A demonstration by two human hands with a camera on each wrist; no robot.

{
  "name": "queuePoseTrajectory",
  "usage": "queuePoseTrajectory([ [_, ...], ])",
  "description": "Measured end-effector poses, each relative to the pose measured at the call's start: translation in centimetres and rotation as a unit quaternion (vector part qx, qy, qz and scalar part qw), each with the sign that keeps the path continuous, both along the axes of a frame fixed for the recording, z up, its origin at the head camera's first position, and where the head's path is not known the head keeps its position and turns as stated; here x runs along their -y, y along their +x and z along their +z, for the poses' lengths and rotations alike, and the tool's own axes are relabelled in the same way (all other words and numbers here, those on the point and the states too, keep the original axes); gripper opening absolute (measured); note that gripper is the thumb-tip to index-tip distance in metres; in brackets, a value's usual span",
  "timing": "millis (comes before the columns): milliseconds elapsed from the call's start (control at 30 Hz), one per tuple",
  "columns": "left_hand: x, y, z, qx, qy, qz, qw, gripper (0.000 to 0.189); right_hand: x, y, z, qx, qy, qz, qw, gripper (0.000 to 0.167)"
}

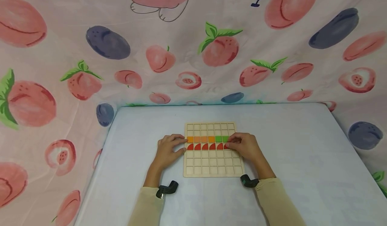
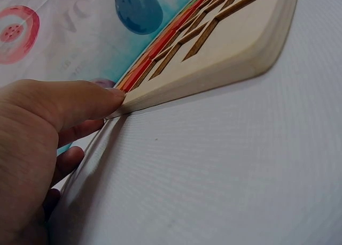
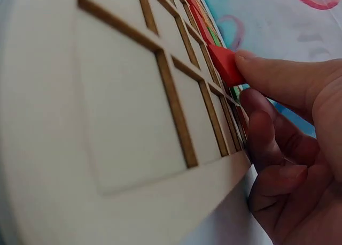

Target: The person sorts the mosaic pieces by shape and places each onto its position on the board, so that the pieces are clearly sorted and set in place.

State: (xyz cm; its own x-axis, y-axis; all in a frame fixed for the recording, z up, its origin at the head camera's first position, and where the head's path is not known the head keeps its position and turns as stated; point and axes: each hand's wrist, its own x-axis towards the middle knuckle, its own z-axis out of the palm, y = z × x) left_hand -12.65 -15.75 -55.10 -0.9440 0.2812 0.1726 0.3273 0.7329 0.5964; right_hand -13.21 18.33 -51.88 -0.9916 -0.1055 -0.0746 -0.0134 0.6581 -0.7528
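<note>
A wooden grid board (image 1: pixel 213 170) lies on the white table. One row holds orange tiles (image 1: pixel 197 139) and green tiles (image 1: pixel 218 139); the row below it carries red quarter-circle pieces (image 1: pixel 205 147). My left hand (image 1: pixel 167 152) rests at the board's left edge, thumb and index finger touching its rim; the thumb (image 2: pixel 85 101) shows against the side in the left wrist view. Over the right end of the red row, my right hand (image 1: pixel 245 146) pinches a red quarter-circle piece (image 3: pixel 225 64) at the board's surface. My fingers partly cover that piece and the cells around it.
White cloth covers the table (image 1: pixel 121 199) on all sides of the board. Behind and to the sides hangs a curtain (image 1: pixel 187 37) printed with fruit. A dark wrist device (image 1: pixel 167 188) sits on the left wrist and another dark device (image 1: pixel 249 181) on the right.
</note>
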Motion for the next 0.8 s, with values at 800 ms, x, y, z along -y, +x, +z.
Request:
queuePoseTrajectory([
  [800, -0.1, 0.1, 0.1, 0.002, 0.001, 0.004, 1.0000, 0.035, -1.3, 0.0, -0.4, 0.043, -0.028, 0.027, 0.9983, 0.016],
])
